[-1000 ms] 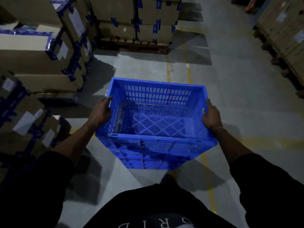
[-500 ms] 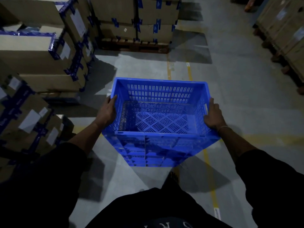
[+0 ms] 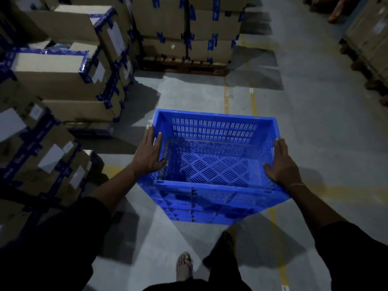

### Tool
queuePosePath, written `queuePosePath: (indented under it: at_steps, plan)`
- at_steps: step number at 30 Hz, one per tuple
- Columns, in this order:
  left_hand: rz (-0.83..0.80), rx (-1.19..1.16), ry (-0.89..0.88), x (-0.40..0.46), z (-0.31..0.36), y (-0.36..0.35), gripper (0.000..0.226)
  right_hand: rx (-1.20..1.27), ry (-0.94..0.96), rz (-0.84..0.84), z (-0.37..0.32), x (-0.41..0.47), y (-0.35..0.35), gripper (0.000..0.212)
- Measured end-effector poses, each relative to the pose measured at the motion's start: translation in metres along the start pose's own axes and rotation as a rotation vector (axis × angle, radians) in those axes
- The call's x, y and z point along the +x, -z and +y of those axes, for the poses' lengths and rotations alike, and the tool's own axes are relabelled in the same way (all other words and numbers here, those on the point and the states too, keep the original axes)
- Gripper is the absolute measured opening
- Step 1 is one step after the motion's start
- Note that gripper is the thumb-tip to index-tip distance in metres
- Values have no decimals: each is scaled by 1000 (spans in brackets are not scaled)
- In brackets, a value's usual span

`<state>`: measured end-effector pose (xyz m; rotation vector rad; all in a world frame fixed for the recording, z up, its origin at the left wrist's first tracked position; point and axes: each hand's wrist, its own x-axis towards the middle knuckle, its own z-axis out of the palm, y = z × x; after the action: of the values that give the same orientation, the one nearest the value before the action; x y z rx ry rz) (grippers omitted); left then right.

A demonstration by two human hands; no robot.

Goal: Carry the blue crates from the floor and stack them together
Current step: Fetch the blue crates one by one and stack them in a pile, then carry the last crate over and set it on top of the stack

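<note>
A blue perforated crate (image 3: 212,184) stands empty in front of me, its open top facing up. Below its front wall show the ribbed walls of what look like more blue crates (image 3: 199,211) nested under it, down to the grey floor. My left hand (image 3: 148,154) lies along the crate's left rim with fingers straight and the thumb over the inside edge. My right hand (image 3: 281,164) rests flat on the right rim, fingers straight and pointing away from me.
Cardboard boxes with blue tape (image 3: 56,80) are stacked close on the left. A pallet of boxes (image 3: 184,28) stands behind the crate, and more boxes on pallets (image 3: 369,38) line the right edge. Yellow floor lines (image 3: 253,101) run under the crate. My sandalled foot (image 3: 184,265) is just behind it.
The crate has gone down and away from me. Both hands have shifted from gripping its side walls to lying flat on the rims with fingers straightened.
</note>
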<state>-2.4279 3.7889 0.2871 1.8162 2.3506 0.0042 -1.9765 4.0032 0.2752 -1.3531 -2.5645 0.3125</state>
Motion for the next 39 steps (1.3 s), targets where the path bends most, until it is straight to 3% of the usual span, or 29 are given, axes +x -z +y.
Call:
queuePosePath:
  at_steps: [5, 13, 17, 19, 27, 39]
  plan:
    - [23, -54, -51, 9, -7, -7, 109, -42, -5, 36, 0, 4, -5, 98]
    - [-101, -83, 35, 0, 3, 11, 133, -6, -100, -158, -6, 4, 9, 110]
    - [-121, -234, 62, -17, 13, 21, 147, -6, -220, -239, -17, 8, 15, 112]
    - [-99, -332, 81, -29, 15, 19, 141, 36, -245, -220, -35, 12, 18, 107]
    - [69, -620, 225, -86, 27, 16, 105, 249, -36, -224, -117, 43, 12, 101]
    - [399, -768, 596, -188, 75, -14, 113, 466, 392, -402, -186, 66, 18, 98]
